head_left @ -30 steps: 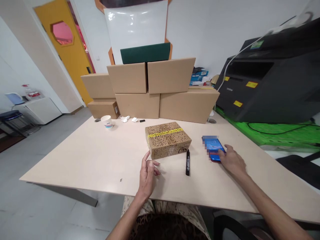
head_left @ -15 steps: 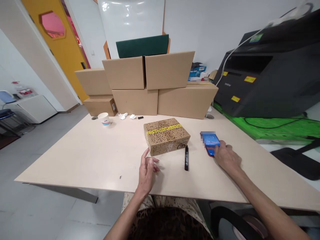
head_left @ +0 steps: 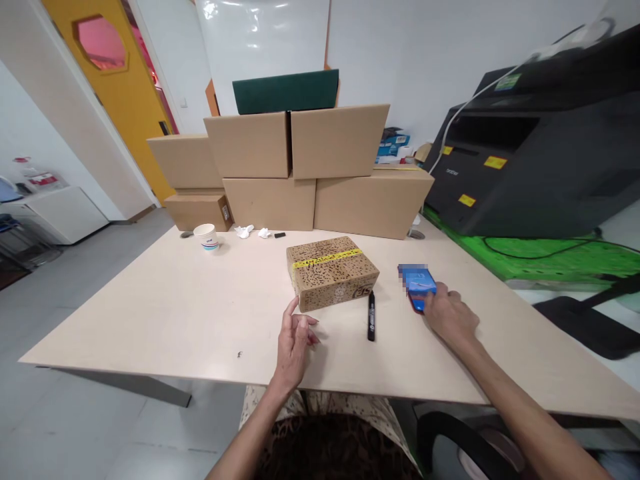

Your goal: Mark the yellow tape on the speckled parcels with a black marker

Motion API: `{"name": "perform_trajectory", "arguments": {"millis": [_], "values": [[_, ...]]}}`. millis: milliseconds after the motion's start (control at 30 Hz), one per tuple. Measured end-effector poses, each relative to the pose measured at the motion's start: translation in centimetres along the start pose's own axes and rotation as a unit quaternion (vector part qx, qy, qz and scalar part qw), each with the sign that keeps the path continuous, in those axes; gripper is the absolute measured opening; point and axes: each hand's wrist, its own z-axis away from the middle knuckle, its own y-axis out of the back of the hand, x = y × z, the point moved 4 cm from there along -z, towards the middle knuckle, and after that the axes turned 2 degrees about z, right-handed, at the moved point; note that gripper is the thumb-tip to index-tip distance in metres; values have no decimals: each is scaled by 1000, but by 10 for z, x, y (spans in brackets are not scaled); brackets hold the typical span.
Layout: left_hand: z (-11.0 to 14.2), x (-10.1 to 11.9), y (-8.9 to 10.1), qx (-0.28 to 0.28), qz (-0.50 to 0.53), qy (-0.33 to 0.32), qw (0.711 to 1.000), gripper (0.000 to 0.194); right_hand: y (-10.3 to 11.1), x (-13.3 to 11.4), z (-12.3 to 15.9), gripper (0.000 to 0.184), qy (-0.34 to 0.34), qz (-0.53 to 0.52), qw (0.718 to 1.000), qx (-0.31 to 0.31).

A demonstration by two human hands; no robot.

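A small cardboard box (head_left: 333,267) with dark spots and a yellow tape strip lies in the middle of the table. My left hand (head_left: 295,343) rests on its side by the box's near left corner, fingers apart and holding nothing; the index fingertip is at that corner. Right of the box, a black marker (head_left: 371,317) lies on the tabletop. A phone (head_left: 421,283) with a lit blue screen lies farther right. My right hand (head_left: 451,313) is closed at the phone's lower right edge, thumb over the screen; its other fingers are partly hidden.
Stacked cartons (head_left: 340,140) and a dark green box (head_left: 286,92) line the table's back. A paper cup (head_left: 207,238), crumpled tissues (head_left: 244,231) and a small black piece (head_left: 280,235) stand before them. A large dark printer (head_left: 495,153) is at right.
The view has shifted slightly. Both hands stay at the same places by the box and the phone; nothing on the table has visibly moved.
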Motion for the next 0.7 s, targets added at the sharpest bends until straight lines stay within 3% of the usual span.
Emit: {"name": "perform_trajectory", "arguments": {"millis": [233,367,533,600,700], "values": [[0,-2,0,4,-8,4,1000,66,4,-2,3,48,23,44,999,12],[1,-3,0,-4,-14,2,1000,63,15,-29,27,49,97,57,993,40],[1,-2,0,-4,-10,0,1000,65,15,-80,71,46,178,21,973,-146],[1,-1,0,-1,-6,2,1000,65,13,-90,74,38,179,36,968,-175],[2,0,1,-2,-7,1,1000,66,9,-87,55,38,145,48,975,-164]]}}
